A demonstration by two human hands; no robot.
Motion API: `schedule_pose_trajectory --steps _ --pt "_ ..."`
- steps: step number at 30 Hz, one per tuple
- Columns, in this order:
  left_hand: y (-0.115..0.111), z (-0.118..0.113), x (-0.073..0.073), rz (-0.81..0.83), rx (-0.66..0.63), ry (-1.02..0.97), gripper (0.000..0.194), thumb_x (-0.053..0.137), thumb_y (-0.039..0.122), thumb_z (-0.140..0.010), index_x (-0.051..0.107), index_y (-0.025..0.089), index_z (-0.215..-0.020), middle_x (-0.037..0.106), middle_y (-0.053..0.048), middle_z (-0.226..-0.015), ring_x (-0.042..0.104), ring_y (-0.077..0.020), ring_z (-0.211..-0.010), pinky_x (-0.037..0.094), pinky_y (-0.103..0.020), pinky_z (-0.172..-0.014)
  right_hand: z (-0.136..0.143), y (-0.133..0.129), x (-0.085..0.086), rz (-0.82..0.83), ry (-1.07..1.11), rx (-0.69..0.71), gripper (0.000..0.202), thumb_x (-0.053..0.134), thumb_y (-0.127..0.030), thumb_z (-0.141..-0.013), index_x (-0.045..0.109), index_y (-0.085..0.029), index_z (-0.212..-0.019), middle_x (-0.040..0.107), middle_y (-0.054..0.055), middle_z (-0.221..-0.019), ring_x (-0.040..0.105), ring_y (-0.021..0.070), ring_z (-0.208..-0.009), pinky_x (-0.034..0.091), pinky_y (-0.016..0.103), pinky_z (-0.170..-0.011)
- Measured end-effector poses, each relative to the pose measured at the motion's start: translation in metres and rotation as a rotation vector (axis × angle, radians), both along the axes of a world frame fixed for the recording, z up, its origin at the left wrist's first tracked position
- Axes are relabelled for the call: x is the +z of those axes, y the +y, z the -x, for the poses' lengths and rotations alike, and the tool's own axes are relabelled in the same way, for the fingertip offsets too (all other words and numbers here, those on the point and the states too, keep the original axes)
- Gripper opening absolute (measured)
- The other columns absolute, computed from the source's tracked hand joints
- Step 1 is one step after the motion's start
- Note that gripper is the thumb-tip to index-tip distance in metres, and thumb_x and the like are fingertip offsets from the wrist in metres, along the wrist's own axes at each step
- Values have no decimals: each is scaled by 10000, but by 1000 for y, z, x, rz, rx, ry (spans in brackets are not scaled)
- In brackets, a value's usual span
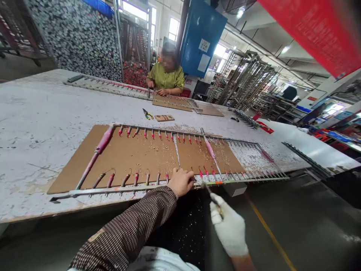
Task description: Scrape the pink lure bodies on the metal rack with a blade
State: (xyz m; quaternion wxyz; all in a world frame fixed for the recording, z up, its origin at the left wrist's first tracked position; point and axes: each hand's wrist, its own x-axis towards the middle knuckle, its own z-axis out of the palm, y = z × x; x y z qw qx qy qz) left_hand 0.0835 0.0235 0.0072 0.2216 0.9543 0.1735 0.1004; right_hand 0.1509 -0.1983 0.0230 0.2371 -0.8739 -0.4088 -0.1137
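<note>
A long metal hanging rack (113,189) with pink-coated hooks lies along the near edge of the table. My bare left hand (181,181) is closed over its near rail, fingers curled around a hook position; the fingertips are partly hidden. In a white glove, my right hand (228,226) grips a slim dark tool (216,205) with a brassy end, off the table's front edge. The tool's far end reaches the near rail just right of my left hand; its exact kind is unclear. Under the rack lie cardboard sheets (135,154) strewn with coating chips.
Pliers (147,114) and a small printed wooden block (164,118) lie mid-table (64,113). Across it, a person in a green top (166,79) handles another rack (113,86). A dark rack (308,158) lies at the right. Stacked bars and a blue cabinet (201,37) stand behind.
</note>
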Motion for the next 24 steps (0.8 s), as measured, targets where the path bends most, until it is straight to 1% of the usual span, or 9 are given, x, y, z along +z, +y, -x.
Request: schedule_pose_trajectory --steps 4,9,11,13,15,18,20,22,24 --pt "0 0 0 12 17 2 86 533 305 -905 584 237 -919 694 -28 -971 570 -232 -984 298 -407 -887 2 -3 5 -335 -107 -165 448 548 -478 -934 678 -189 -1251 767 80 -1016 715 196 -791 527 285 -780" --pt "0 -1 -3 18 15 2 90 543 311 -895 590 243 -931 694 -24 -985 574 -235 -982 312 -395 -872 1 1 -7 78 2 23 385 450 -397 -948 689 -313 -1237 763 -24 -777 682 165 -608 502 254 -588" --pt "0 -2 -3 15 12 -5 98 533 314 -901 591 243 -932 694 -28 -980 577 -236 -982 312 -396 -876 1 1 -2 27 29 0 385 453 -411 -958 672 -318 -1260 777 -23 -898 711 168 -704 525 256 -657" --pt "0 -2 -2 14 21 -2 101 525 316 -906 588 240 -929 695 -31 -972 580 -237 -981 309 -398 -884 2 0 5 -159 -33 -79 419 492 -464 -955 663 -261 -1279 765 31 -1045 722 194 -826 534 282 -768" --pt "0 -2 -2 15 30 10 94 532 313 -902 584 238 -927 697 -31 -961 583 -238 -975 309 -397 -885 3 1 7 -280 -131 -132 451 517 -482 -947 670 -205 -1268 762 81 -1046 718 210 -828 532 302 -789" --pt "0 -2 -2 21 34 17 88 550 313 -892 581 238 -927 699 -30 -963 582 -241 -980 311 -393 -880 3 3 -3 -80 -150 -33 398 462 -420 -956 705 -247 -1219 763 36 -787 683 185 -628 521 284 -639" --pt "0 -2 -3 21 35 10 88 551 312 -893 583 239 -930 699 -31 -970 582 -241 -984 312 -395 -882 0 2 -11 81 -64 34 398 421 -379 -957 697 -298 -1232 749 -6 -726 670 168 -579 508 264 -587" --pt "0 -2 -3 12 33 -2 97 545 315 -901 586 241 -950 699 -35 -975 583 -242 -982 311 -400 -886 -3 -1 -13 40 8 -15 396 439 -398 -961 669 -310 -1271 775 -13 -866 708 164 -677 527 254 -644" --pt "0 -2 -4 4 37 -15 110 535 314 -911 593 248 -978 699 -35 -977 583 -241 -986 307 -404 -894 -7 -5 -9 -115 24 -93 409 493 -449 -958 640 -300 -1309 764 3 -1059 729 176 -846 535 260 -775"
